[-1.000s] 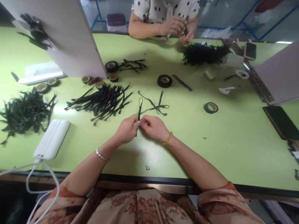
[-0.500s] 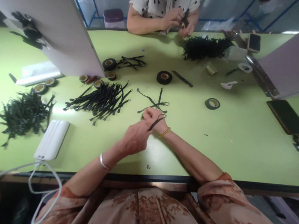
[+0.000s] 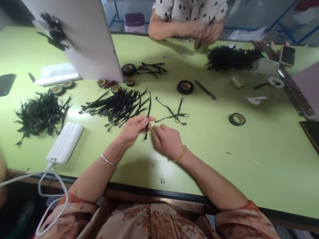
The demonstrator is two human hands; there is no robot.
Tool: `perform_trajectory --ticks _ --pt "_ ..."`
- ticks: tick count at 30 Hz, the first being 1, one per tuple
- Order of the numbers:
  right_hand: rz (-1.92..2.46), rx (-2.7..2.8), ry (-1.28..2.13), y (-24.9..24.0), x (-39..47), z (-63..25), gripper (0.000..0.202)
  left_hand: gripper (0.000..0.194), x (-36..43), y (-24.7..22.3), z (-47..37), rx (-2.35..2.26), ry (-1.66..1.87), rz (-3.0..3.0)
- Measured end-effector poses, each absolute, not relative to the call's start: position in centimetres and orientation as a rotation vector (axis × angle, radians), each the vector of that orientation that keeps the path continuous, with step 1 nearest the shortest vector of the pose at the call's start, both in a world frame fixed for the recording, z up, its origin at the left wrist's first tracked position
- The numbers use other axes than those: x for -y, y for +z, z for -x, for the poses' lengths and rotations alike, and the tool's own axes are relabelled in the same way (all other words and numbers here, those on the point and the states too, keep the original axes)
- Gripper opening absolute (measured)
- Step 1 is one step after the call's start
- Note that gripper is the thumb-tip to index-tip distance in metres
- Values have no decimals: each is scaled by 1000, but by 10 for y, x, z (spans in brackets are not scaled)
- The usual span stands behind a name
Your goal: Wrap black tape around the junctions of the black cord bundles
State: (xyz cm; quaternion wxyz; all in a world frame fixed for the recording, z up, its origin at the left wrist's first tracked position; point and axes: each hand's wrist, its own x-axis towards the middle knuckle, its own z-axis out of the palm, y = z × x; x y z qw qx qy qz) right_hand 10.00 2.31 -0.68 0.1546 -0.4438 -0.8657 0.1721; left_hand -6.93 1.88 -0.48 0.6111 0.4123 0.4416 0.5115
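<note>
In front of me my left hand (image 3: 134, 128) pinches a short black tape-wrapped wire lead (image 3: 149, 110) between thumb and fingers. The lead stands nearly upright, its dark connector end below the thumb. Close beside its lower part is my right hand (image 3: 168, 141), fingers curled and pressed together; whatever they hold is hidden. Just beyond the hands lie a few loose black leads (image 3: 175, 116), crossed over one another. Left of them a pile of similar leads (image 3: 116, 106) spreads over the green table (image 3: 200, 166).
Black tape rolls (image 3: 185, 87) (image 3: 237, 119) lie beyond my hands. Another tangled heap (image 3: 42, 113) and a white power bank (image 3: 65, 143) with a cable are at left. Across the table a person's hands (image 3: 206, 33) work beside a black heap (image 3: 232, 58). Upright panels (image 3: 96, 40) stand on the table.
My hands have uncrossed; the left has moved left and now holds the lead upright. My right hand is now at the right of the lead. The view has shifted slightly.
</note>
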Motion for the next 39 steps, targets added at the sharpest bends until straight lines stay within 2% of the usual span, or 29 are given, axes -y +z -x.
perform_trajectory --ticks 3,7,9,15,20,26,32,39 --pt "1152 2008 899 -7 -34 -104 29 38 -17 -5 67 -992 1090 -991" --pt "855 1479 1582 -7 -45 -105 40 43 -16 -6 65 -931 933 -1059" --pt "775 1352 1752 -7 -47 -104 40 42 -15 -7 64 -911 900 -1050" --pt "973 1202 1607 -10 -47 -103 42 33 -13 -13 60 -1002 907 -1105" --pt "966 1038 1687 -15 -49 -101 49 29 -7 -19 49 -1218 984 -1372" --pt "942 941 1627 -17 -52 -101 51 54 -11 -21 52 -1217 1028 -1336" --pt "944 990 1623 -13 -51 -103 45 22 -12 -21 52 -1379 1025 -1343" --pt "913 1140 1717 -11 -50 -105 44 23 -7 -12 51 -1476 961 -1623"
